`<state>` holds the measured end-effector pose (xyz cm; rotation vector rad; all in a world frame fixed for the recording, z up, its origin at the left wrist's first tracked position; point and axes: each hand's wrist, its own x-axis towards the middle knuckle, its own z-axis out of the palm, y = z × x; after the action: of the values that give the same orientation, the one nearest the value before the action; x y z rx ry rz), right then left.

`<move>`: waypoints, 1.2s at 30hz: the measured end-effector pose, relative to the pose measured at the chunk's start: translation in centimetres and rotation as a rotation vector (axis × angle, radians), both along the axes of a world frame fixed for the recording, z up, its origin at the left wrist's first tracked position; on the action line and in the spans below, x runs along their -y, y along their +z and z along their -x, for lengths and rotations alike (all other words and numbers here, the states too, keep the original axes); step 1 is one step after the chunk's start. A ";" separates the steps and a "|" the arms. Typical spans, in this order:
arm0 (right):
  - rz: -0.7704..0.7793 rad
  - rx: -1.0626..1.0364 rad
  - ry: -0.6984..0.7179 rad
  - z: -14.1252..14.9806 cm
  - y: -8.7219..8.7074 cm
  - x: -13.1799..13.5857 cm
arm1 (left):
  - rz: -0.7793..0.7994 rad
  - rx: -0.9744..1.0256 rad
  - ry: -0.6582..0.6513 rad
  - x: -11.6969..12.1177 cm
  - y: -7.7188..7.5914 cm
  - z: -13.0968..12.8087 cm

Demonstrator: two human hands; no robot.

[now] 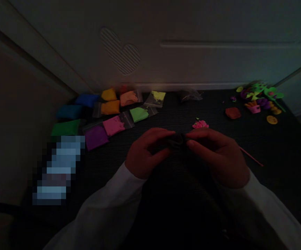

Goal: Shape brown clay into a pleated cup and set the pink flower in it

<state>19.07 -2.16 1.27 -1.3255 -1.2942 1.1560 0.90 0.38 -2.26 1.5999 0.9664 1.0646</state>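
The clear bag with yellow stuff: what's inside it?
The clear bag shows a yellow lump; no other contents show. Anything underneath the lump is covered, so I cannot tell.

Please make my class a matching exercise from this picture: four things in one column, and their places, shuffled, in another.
Things
1. Dark piece
2. Thin pink stick
3. Purple packet
4. Cluster of small pink bits

Places
A. Beside the pink packet
B. Just beyond the fingers of the right hand
C. Held between the left hand and right hand
D. On the table, right of the right hand

Pairs: 1-C, 2-D, 3-A, 4-B
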 end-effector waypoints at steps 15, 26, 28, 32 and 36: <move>0.233 -0.374 0.005 0.2 -0.6 0.1 | -0.020 0.058 -0.028 0.3 -0.6 -0.4; 0.347 -0.404 -0.018 0.4 -0.1 0.0 | 0.061 0.160 0.086 0.6 -0.6 -0.7; 0.388 -0.467 0.005 0.3 -0.2 -0.1 | 0.052 0.157 0.091 0.6 -0.6 -0.7; 0.432 -0.536 0.054 0.3 -0.5 -0.1 | 0.057 0.164 0.113 0.7 -0.7 -0.9; 0.429 -0.590 0.071 0.5 -0.7 -0.2 | 0.081 0.216 0.129 0.8 -0.7 -1.1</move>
<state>18.59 -1.95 0.57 -1.1014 -0.6869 1.7786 2.04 -0.40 -2.97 1.3409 0.9631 1.2427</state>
